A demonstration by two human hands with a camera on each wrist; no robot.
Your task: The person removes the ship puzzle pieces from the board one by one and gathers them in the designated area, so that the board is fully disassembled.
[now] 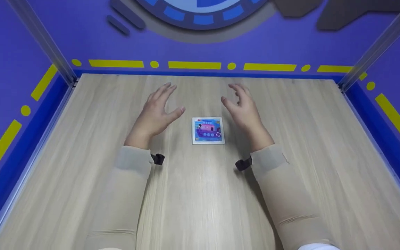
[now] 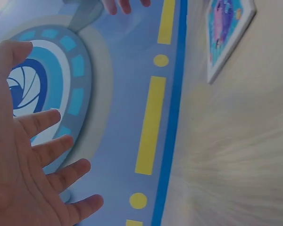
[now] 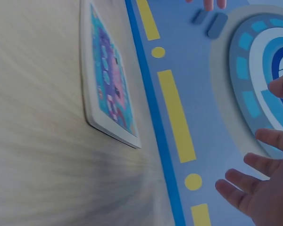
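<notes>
The left hand (image 1: 156,114) is released, its fingers extended and spread and the thumb standing apart, directed to the right. The right hand (image 1: 245,113) is likewise released, the fingers lightly bent and separate, the thumb directed to the far left. Both hands are raised, palms turned towards each other, and well apart.

The board (image 1: 208,130) lies flat on the table (image 1: 207,198), between the two hands and somewhat nearer than their fingertips. It is apart from both. It is square, with a white border, and bears a picture of a purple and pink boat on blue. The right wrist view shows the thickness of its edge.

Both arms wear beige sleeves (image 1: 118,194). A black strap end (image 1: 158,159) projects at the left wrist; a similar black piece (image 1: 243,164) projects at the right.

The table has a pale wood grain. Beyond its far edge stands a blue-purple wall (image 1: 200,52) marked with yellow dashes (image 1: 194,65) and dots. Metal posts (image 1: 43,41) stand at the far left and far right corners.
</notes>
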